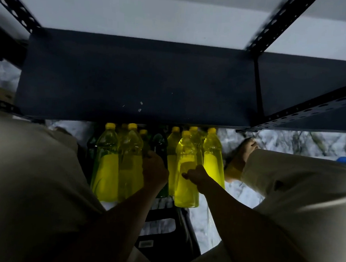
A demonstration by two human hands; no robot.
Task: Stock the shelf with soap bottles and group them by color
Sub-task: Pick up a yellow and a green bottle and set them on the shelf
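Both hands are down among the yellow bottles (187, 172) clustered on the floor just below the shelf (131, 76). The left hand (155, 170) curls round a bottle in the left group (118, 164), dark green ones (160, 146) tucked behind it; the right hand (195, 176) grips the front bottle on the right. The dark shelf board shows no bottles at all — so stocking looks barely begun, colour grouping still ahead.
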